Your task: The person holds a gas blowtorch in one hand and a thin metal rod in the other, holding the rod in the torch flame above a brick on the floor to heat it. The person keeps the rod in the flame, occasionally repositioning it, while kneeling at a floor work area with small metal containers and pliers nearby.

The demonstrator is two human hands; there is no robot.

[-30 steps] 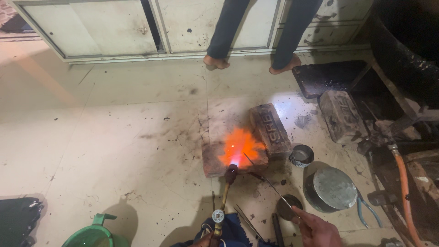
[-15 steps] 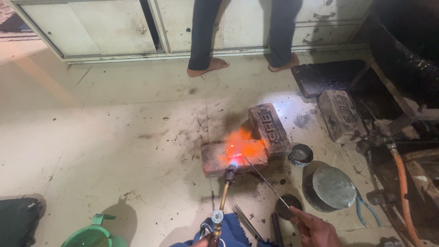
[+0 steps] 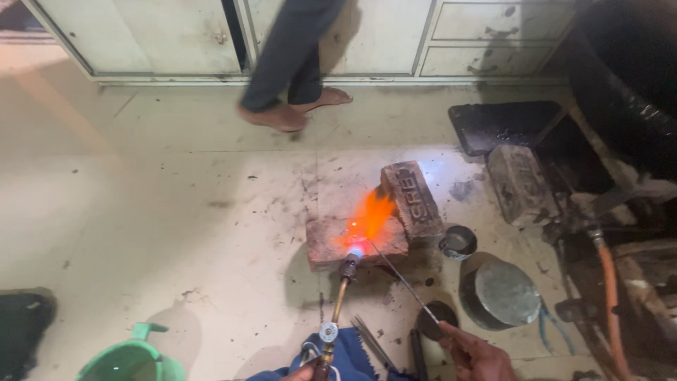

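A brass gas torch (image 3: 337, 302) points away from me, its orange flame (image 3: 370, 215) playing over a flat red brick (image 3: 331, 242) and against a second brick (image 3: 413, 200) leaning behind it. My left hand (image 3: 302, 372) grips the torch handle at the bottom edge, mostly cut off. My right hand (image 3: 474, 353) pinches a thin metal rod (image 3: 402, 280) whose tip reaches into the flame on the flat brick.
A barefoot person (image 3: 293, 70) walks past the cabinets at the back. A small metal cup (image 3: 458, 242), a round metal lid (image 3: 506, 293), a grey block (image 3: 522, 183), a dark tray (image 3: 504, 123) and an orange hose (image 3: 612, 303) lie right. A green bucket (image 3: 134, 356) sits bottom left.
The person at the back has walked left. The flame has shifted up toward the leaning brick. My hands keep the torch and rod on the brick.
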